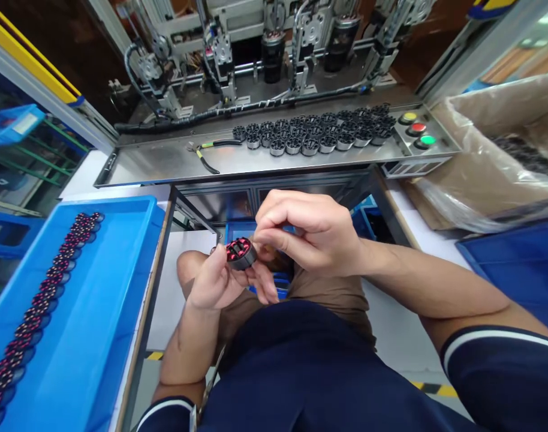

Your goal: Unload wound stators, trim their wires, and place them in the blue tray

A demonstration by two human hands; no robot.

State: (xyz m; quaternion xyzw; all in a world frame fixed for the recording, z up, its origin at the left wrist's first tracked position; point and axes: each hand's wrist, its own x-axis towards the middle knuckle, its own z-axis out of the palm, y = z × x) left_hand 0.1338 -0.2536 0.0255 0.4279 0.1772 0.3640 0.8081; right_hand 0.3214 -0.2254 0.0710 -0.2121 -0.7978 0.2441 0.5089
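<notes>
My left hand [217, 279] grips a round black motor stator [240, 253] by its edge, with red windings showing on its upper face. Just to the right and slightly higher is my right hand [303, 228], its thumb and index finger pinched together near the stator. Whatever sits between those fingertips, if anything, is too small to make out. Both hands are above my lap, in front of the metal bench. Several black and silver stator cores [310, 144] stand in rows on that bench, beside pliers [208, 153] with yellow-black handles.
To the left, a blue tray [98, 300] holds a long row of wound stators [49, 288]. A machine [224, 54] stands behind the metal ledge [166, 165]. At right are a button panel [418, 129] and a plastic-lined cardboard box [485, 168].
</notes>
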